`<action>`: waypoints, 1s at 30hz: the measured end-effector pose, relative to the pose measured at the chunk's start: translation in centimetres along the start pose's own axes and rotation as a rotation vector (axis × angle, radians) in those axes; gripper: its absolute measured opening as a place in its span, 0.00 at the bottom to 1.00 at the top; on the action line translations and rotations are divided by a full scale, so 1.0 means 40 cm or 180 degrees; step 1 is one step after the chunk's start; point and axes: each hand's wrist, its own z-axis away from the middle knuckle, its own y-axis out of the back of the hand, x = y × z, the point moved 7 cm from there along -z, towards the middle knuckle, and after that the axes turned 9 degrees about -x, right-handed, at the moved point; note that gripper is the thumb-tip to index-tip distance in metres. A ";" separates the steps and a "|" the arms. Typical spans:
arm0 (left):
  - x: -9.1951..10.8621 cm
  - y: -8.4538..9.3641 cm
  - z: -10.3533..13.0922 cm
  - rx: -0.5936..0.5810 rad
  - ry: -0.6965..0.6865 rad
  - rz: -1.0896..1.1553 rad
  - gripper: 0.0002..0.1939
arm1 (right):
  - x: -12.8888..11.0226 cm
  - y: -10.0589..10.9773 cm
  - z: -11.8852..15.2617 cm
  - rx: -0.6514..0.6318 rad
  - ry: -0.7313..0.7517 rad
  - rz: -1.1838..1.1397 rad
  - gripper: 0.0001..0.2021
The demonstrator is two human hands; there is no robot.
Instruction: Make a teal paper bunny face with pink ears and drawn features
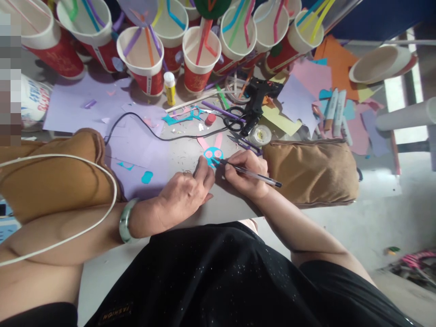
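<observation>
A small blue paper rabbit face [213,153] with pink ears and pink round eyes lies on the grey table before me. My left hand [186,193] holds its lower left edge with bent fingers pressed together; their tips partly hide the paper. Between the thumb and fingers of my right hand [248,172] is a clear pen with a black cap end [260,176]. The pen's tip is at the rabbit face, by its right side. Near my right hand lie black-handled scissors [235,119] and a small clear tape roll [260,135].
Red paper cups [200,63] with coloured straws line the back. A glue stick [169,88] stands before them, near a red cap [210,119]. Brown pouches [311,172] flank my arms. Purple paper [136,154], a black cable, markers [335,111] and coloured scraps lie around.
</observation>
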 end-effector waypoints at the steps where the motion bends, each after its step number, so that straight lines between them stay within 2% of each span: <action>1: 0.000 -0.001 0.000 0.0004 -0.0002 -0.0001 0.34 | -0.005 -0.003 -0.002 -0.0055 0.0022 0.0013 0.05; 11: 0.001 0.003 0.002 0.0007 0.0012 0.0081 0.35 | -0.001 -0.020 -0.004 -0.0312 -0.0130 0.0245 0.04; 30: 0.003 0.007 0.003 0.0029 0.0027 -0.0049 0.34 | -0.006 -0.022 -0.009 -0.0334 -0.0068 0.0270 0.04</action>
